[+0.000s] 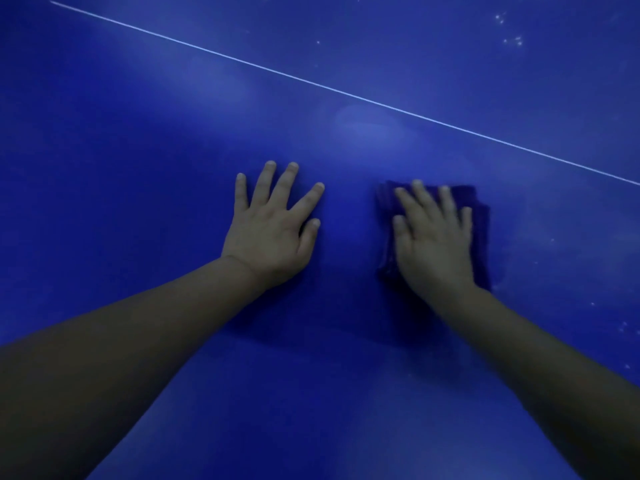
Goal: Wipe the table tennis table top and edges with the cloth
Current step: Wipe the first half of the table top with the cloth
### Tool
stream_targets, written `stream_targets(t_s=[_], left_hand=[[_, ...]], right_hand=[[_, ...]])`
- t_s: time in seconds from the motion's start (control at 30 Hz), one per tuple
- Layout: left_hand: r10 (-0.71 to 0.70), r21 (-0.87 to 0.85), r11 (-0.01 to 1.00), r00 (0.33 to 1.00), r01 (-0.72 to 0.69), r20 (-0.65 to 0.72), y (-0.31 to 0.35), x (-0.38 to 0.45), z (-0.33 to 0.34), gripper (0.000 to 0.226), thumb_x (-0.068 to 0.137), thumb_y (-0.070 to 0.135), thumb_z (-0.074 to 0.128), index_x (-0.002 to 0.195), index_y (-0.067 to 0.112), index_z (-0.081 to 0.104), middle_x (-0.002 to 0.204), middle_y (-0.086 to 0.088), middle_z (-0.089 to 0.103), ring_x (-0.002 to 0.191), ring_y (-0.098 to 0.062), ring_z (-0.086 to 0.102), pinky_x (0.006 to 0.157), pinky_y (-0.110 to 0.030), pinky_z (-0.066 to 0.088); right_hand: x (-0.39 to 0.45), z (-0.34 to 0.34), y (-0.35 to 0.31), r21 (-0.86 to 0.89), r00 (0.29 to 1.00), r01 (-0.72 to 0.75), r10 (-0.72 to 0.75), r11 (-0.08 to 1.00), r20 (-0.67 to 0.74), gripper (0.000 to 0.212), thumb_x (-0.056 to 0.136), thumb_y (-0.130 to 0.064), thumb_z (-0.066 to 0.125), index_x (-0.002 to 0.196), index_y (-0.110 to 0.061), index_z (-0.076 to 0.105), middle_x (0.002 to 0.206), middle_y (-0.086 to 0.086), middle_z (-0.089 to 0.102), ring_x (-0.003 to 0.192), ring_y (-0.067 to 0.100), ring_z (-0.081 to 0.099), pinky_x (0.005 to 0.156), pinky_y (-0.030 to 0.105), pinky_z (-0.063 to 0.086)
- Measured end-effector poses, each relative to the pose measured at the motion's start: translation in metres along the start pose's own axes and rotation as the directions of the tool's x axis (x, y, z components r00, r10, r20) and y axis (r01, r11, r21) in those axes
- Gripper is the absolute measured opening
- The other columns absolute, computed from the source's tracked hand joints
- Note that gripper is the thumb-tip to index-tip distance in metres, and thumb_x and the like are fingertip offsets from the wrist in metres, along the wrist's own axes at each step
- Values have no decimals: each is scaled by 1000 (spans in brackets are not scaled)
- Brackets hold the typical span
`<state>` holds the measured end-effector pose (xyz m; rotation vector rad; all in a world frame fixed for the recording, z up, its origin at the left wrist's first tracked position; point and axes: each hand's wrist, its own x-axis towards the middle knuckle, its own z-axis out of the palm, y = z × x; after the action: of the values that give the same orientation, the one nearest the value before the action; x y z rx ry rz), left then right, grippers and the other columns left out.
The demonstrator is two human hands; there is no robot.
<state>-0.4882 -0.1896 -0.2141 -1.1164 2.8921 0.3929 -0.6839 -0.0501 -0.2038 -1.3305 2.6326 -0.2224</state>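
Observation:
The blue table tennis table top (pixel 145 161) fills the whole view. A folded dark blue cloth (pixel 479 216) lies flat on it right of centre. My right hand (pixel 433 237) presses down on the cloth with straight, spread fingers and covers most of it. My left hand (pixel 273 226) rests flat on the bare table surface, fingers spread, about a hand's width left of the cloth. Both forearms reach in from the bottom corners.
A thin white line (pixel 346 92) crosses the table diagonally from upper left to the right edge, beyond both hands. Small white specks (pixel 512 39) dot the surface at the upper right, and a few more (pixel 623 327) at the right.

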Motion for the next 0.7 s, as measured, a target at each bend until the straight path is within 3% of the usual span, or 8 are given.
stream_targets(t_s=[0.07, 0.13, 0.27, 0.4, 0.47, 0.6, 0.63, 0.7], left_hand=[[0, 13, 1000, 1000, 0, 9, 1, -2, -1, 60, 97, 54, 20, 155, 37, 23, 166, -7, 11, 152, -33, 1, 119, -62, -1], [7, 31, 999, 1000, -7, 24, 3, -6, -1, 60, 97, 54, 19, 155, 38, 21, 166, -6, 9, 152, -32, -1, 119, -61, -2], [18, 26, 999, 999, -19, 37, 6, -14, -1, 61, 97, 54, 16, 156, 37, 19, 166, -6, 7, 152, -32, -3, 119, -60, -2], [35, 24, 999, 999, -36, 40, 7, -28, 1, 62, 98, 54, 17, 156, 35, 21, 166, -8, 10, 152, -33, 0, 119, -61, 0], [52, 30, 998, 997, -54, 50, 5, -36, 1, 62, 98, 54, 16, 156, 34, 21, 166, -9, 11, 152, -33, 0, 119, -61, 1], [67, 53, 996, 996, -70, 55, 3, -55, 1, 61, 98, 54, 18, 155, 33, 24, 165, -9, 16, 152, -32, 6, 119, -61, 5], [66, 61, 996, 996, -70, 57, 3, -61, 1, 62, 98, 54, 18, 155, 33, 25, 165, -9, 17, 152, -32, 6, 119, -61, 6], [68, 57, 996, 996, -71, 58, 2, -70, 2, 62, 98, 54, 17, 155, 32, 26, 164, -9, 17, 152, -33, 7, 119, -61, 6]], right_hand=[[19, 2, -18, -16, 989, 142, -141, 990, 42, 49, 104, -42, 31, 152, -32, 37, 163, -9, 26, 152, 26, 13, 120, 55, 3], [52, 1, -19, -29, 987, 162, -161, 986, 29, 48, 105, -42, 32, 152, -32, 36, 163, -8, 26, 152, 27, 14, 120, 57, 5], [68, -10, 26, 33, 992, -122, 123, 992, -30, 50, 104, -43, 31, 153, -32, 34, 163, -8, 25, 152, 27, 14, 121, 57, 6], [-9, -12, 46, 60, 962, -265, 269, 962, -55, 53, 101, -42, 31, 153, -31, 35, 163, -7, 26, 152, 26, 15, 121, 57, 6], [-39, -3, 20, 18, 976, -214, 215, 977, -44, 57, 96, -43, 31, 151, -31, 39, 162, -7, 30, 151, 26, 19, 119, 57, 8], [-42, 16, -38, -16, 991, 126, -125, 992, 48, 55, 99, -46, 25, 151, -34, 38, 162, -10, 29, 152, 25, 16, 119, 58, 5], [-33, 14, -37, -20, 987, 154, -153, 988, 46, 53, 100, -46, 27, 151, -34, 38, 161, -9, 30, 151, 25, 17, 119, 58, 6], [-20, 9, -14, -49, 998, 70, -69, 996, 8, 50, 102, -44, 33, 150, -34, 39, 161, -9, 31, 150, 25, 20, 119, 57, 10]])
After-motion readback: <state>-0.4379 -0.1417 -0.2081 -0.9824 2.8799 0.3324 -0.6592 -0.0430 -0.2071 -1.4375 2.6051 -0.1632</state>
